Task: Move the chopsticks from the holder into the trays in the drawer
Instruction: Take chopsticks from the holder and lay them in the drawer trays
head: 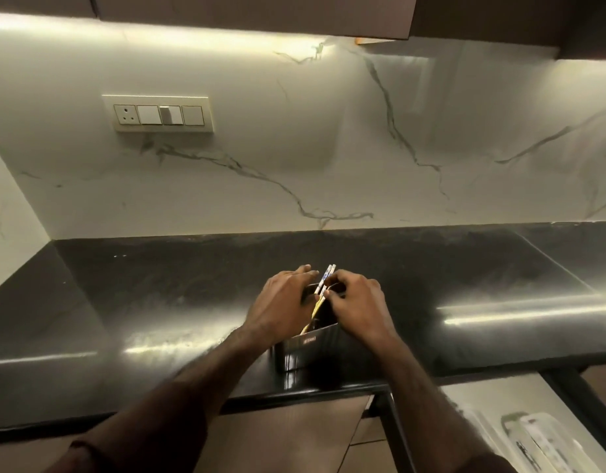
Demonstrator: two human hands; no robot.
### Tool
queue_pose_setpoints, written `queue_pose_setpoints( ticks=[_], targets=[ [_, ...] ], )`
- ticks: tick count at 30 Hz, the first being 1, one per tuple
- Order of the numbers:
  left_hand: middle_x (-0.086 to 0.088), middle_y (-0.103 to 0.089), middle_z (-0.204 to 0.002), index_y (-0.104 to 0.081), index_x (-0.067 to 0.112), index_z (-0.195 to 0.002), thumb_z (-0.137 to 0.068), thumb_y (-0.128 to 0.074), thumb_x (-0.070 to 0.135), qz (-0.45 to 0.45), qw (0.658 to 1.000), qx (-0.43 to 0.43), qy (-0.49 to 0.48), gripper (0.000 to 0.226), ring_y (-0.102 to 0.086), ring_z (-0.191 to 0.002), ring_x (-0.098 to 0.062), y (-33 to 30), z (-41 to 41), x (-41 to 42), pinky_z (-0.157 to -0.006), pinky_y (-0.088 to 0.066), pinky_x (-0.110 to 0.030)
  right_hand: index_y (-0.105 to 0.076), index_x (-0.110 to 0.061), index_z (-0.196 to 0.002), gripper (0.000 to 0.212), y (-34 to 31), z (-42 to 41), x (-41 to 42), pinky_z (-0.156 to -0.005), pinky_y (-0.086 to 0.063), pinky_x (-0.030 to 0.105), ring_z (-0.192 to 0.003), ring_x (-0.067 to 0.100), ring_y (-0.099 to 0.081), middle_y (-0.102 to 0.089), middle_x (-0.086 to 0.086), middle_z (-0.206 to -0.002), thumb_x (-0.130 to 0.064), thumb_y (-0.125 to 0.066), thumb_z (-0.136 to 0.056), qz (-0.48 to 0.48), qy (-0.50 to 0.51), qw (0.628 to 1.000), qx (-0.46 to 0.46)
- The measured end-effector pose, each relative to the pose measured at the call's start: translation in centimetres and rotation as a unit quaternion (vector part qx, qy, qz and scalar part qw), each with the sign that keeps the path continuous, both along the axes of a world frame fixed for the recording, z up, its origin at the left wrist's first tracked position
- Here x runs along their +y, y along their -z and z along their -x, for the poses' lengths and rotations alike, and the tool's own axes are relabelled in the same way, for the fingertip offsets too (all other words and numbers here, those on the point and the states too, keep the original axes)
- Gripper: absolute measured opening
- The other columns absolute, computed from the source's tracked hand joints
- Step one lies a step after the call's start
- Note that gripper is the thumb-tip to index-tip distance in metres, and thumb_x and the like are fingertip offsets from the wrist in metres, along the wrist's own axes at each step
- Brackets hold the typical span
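Note:
A dark rectangular holder point(303, 349) stands near the front edge of the black counter. White chopsticks with blue patterned tops point(325, 279) stick up out of it, tilted back. My left hand point(281, 308) rests on the holder's left rim, fingers curled over it. My right hand point(358, 305) is at the right rim with thumb and fingertips pinched on the chopsticks. At the lower right the open drawer point(492, 404) shows pale trays point(533, 438) with patterned chopsticks lying in them.
The glossy black counter point(158, 295) runs left and right below a white marble backsplash with a switch panel point(158, 113). Dark cabinets hang overhead. A dark drawer frame point(393, 428) runs down beside the open drawer.

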State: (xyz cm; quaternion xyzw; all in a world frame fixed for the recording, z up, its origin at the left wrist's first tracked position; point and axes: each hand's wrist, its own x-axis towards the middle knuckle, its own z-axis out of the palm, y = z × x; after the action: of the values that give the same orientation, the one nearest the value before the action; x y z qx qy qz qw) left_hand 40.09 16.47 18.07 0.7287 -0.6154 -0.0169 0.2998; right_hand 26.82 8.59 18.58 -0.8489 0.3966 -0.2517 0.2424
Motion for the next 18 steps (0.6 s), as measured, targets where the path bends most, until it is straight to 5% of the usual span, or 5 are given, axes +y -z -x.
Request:
queue_pose_setpoints(
  ticks=[5, 11, 15, 18],
  targets=[
    [-0.004, -0.046, -0.148, -0.047, 0.019, -0.14, -0.09, -0.063, 0.022, -0.03, 0.999, 0.037, -0.013, 0.053, -0.042, -0.137, -0.022, 0.8, -1.7, -5.5, -0.113, -0.033, -0.039, -0.066, -0.023, -0.112, 0.018, 1.3, -1.5, -4.3, -0.072, -0.051, 0.019, -0.081, 0.003, -0.063, -0.069, -0.008, -0.096, -0.021, -0.063, -0.094, -0.023, 0.024, 0.999, 0.024],
    [-0.001, -0.051, -0.144, -0.044, 0.02, -0.142, -0.089, -0.063, 0.019, -0.094, 0.989, 0.115, -0.012, 0.056, -0.045, -0.134, -0.017, 3.3, -3.2, -10.0, -0.101, -0.032, -0.022, -0.066, -0.026, -0.105, 0.013, 3.6, -2.6, -7.3, -0.061, -0.046, 0.017, -0.069, 0.0, -0.057, -0.057, -0.016, -0.077, -0.029, -0.064, -0.092, -0.06, 0.091, 0.993, 0.044],
    [-0.001, -0.052, -0.143, -0.045, 0.017, -0.142, -0.089, -0.062, 0.017, -0.134, 0.982, 0.134, -0.001, 0.055, -0.045, -0.134, -0.016, 4.6, -4.3, -12.1, -0.109, -0.036, -0.03, -0.067, -0.026, -0.103, 0.022, 4.5, -3.6, -8.4, -0.073, -0.056, 0.031, -0.081, 0.008, -0.065, -0.067, -0.009, -0.086, -0.044, -0.064, -0.09, -0.136, 0.112, 0.981, 0.078],
    [-0.003, -0.058, -0.136, -0.046, 0.015, -0.141, -0.088, -0.066, 0.016, -0.158, 0.967, 0.198, 0.013, 0.056, -0.053, -0.126, -0.013, 5.4, -5.1, -13.1, -0.102, -0.039, -0.021, -0.067, -0.025, -0.107, 0.026, 5.2, -4.2, -8.8, -0.069, -0.056, 0.027, -0.078, 0.005, -0.064, -0.066, -0.008, -0.086, -0.045, -0.061, -0.092, -0.176, 0.113, 0.973, 0.095]
  ],
)
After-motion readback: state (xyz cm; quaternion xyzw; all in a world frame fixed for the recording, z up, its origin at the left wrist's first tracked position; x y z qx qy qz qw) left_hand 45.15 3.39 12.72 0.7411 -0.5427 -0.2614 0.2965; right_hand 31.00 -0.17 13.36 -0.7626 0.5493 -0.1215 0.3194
